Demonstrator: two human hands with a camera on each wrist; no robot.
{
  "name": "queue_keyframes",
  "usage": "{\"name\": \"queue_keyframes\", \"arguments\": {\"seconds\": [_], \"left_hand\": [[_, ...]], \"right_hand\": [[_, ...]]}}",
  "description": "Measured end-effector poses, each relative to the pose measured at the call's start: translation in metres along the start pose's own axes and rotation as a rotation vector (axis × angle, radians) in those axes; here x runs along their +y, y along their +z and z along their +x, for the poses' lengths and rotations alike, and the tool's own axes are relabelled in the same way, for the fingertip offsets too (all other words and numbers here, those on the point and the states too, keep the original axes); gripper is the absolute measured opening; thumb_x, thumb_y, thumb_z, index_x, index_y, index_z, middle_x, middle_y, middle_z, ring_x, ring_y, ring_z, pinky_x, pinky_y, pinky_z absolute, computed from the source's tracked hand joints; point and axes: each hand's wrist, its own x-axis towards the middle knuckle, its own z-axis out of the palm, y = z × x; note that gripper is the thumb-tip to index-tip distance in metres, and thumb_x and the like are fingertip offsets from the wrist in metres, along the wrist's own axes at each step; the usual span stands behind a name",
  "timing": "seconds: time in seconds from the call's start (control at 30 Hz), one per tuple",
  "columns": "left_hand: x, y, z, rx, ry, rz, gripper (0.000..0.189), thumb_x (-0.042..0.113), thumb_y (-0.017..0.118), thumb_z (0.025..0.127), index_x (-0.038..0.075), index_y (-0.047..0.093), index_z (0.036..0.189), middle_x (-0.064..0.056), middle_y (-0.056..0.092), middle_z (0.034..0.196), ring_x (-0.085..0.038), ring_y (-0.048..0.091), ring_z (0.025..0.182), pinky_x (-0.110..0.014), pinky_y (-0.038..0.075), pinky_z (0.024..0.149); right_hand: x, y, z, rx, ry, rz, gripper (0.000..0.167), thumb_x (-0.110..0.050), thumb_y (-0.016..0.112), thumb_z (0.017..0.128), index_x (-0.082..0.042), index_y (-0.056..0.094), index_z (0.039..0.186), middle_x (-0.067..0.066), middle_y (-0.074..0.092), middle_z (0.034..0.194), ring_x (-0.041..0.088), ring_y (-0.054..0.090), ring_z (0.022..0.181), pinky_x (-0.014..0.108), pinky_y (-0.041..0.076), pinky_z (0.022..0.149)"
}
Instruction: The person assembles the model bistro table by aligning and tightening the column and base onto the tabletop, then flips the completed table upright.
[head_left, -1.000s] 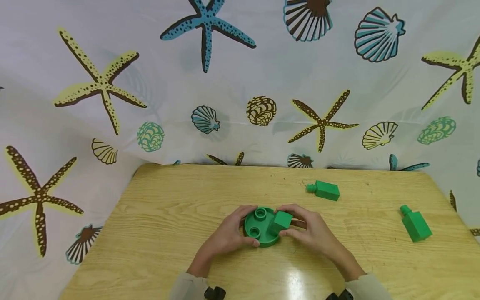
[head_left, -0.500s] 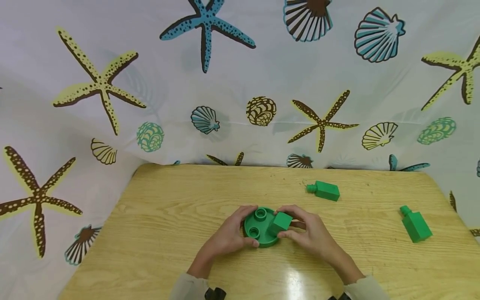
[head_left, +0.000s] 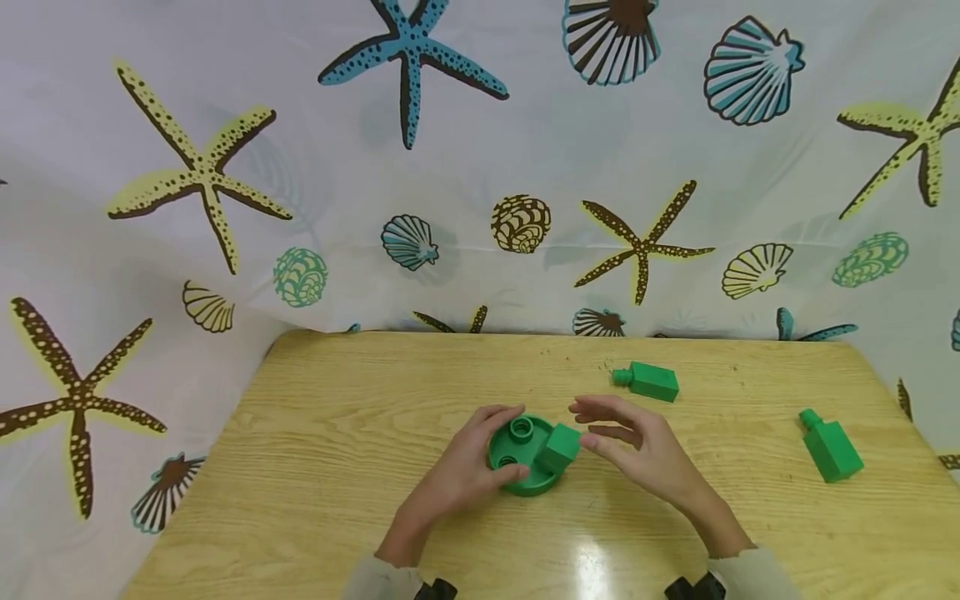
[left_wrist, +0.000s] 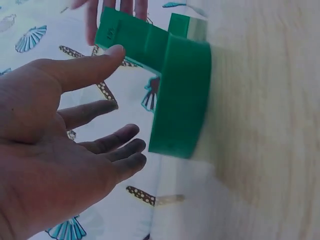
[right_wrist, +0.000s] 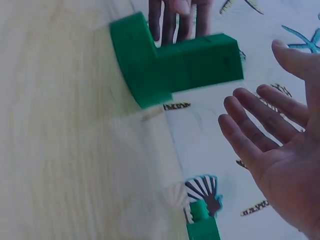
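"So, whereabouts of the round green base [head_left: 530, 454]?"

"On the wooden table [head_left: 337, 433], between left hand [head_left: 472, 467] and right hand [head_left: 647, 443]. Two ring sockets [head_left: 521, 438] visible in it; green rectangular block [head_left: 560, 450] standing on its right part."

"Left hand?"

"Just left of the base, thumb over the near edge, fingers loosely spread. Contact with the rim: cannot tell."

"Right hand?"

"Just right of the base, apart from the block, fingers loosely extended, slightly spread."

"Others?"

"Beyond the base and right, green necked block [head_left: 654, 381]; well right of the base, second necked block [head_left: 834, 452]; both on their sides. Behind the base, shell-printed white cloth [head_left: 465, 175]."
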Motion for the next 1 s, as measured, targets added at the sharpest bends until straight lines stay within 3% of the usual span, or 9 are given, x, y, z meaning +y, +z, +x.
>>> {"name": "queue_keyframes", "arguments": {"seconds": [0.17, 0.3, 0.43, 0.5, 0.57, 0.8, 1.0], "left_hand": [[0.016, 0.007, 0.0, 0.026, 0.077, -0.035, 0.061, 0.015, 0.08, 0.092, 0.002, 0.055, 0.145, -0.018, 0.054, 0.143, -0.039, 0.055, 0.127, -0.056, 0.051, 0.102], [0.03, 0.019, 0.002, 0.086, 0.089, -0.058, 0.056, 0.027, 0.078, 0.094, 0.004, 0.06, 0.142, -0.012, 0.061, 0.137, -0.031, 0.06, 0.122, -0.05, 0.055, 0.098], [0.038, 0.031, 0.004, 0.177, 0.085, -0.032, 0.051, 0.027, 0.082, 0.091, 0.006, 0.065, 0.134, -0.007, 0.065, 0.128, -0.023, 0.064, 0.115, -0.041, 0.058, 0.093], [0.038, 0.036, 0.003, 0.218, 0.084, -0.038, 0.049, 0.023, 0.085, 0.087, 0.004, 0.067, 0.129, -0.007, 0.066, 0.123, -0.023, 0.065, 0.111, -0.036, 0.06, 0.09], [0.038, 0.041, 0.004, 0.252, 0.083, -0.051, 0.048, 0.021, 0.088, 0.084, 0.003, 0.068, 0.124, -0.008, 0.067, 0.119, -0.023, 0.066, 0.108, -0.032, 0.061, 0.087], [0.038, 0.05, 0.006, 0.323, 0.081, -0.048, 0.048, 0.016, 0.091, 0.079, 0.004, 0.068, 0.119, -0.007, 0.066, 0.114, -0.024, 0.067, 0.105, -0.026, 0.06, 0.084], [0.036, 0.049, 0.005, 0.299, 0.094, -0.043, 0.043, 0.01, 0.088, 0.083, 0.003, 0.067, 0.12, -0.008, 0.066, 0.117, -0.024, 0.066, 0.107, -0.027, 0.059, 0.086]], "right_hand": [[0.006, -0.021, 0.001, 0.158, 0.024, -0.113, 0.033, -0.01, 0.068, 0.101, -0.009, 0.065, 0.134, 0.01, 0.068, 0.127, 0.024, 0.065, 0.117, 0.028, 0.057, 0.095], [0.018, -0.04, 0.002, 0.305, 0.041, -0.268, 0.03, -0.008, 0.069, 0.099, 0.0, 0.067, 0.128, 0.014, 0.069, 0.123, 0.022, 0.065, 0.11, 0.021, 0.057, 0.089], [0.029, -0.056, 0.003, 0.385, 0.06, -0.477, 0.036, -0.006, 0.074, 0.095, 0.001, 0.066, 0.129, 0.018, 0.064, 0.126, 0.035, 0.061, 0.115, 0.045, 0.059, 0.091], [0.035, -0.062, 0.003, 0.377, 0.097, -0.54, 0.041, -0.007, 0.076, 0.094, 0.0, 0.064, 0.133, 0.021, 0.06, 0.131, 0.042, 0.057, 0.12, 0.06, 0.055, 0.091], [0.039, -0.068, 0.003, 0.343, 0.14, -0.568, 0.046, -0.008, 0.075, 0.095, 0.0, 0.061, 0.137, 0.025, 0.056, 0.135, 0.047, 0.054, 0.123, 0.065, 0.052, 0.092], [0.05, -0.084, 0.009, 0.214, 0.281, -0.481, 0.053, -0.009, 0.069, 0.1, 0.007, 0.048, 0.146, 0.033, 0.049, 0.142, 0.052, 0.054, 0.124, 0.06, 0.053, 0.097], [0.054, -0.088, 0.012, 0.17, 0.385, -0.487, 0.05, -0.018, 0.066, 0.103, 0.006, 0.052, 0.144, 0.035, 0.056, 0.133, 0.051, 0.059, 0.118, 0.059, 0.054, 0.094]]}}
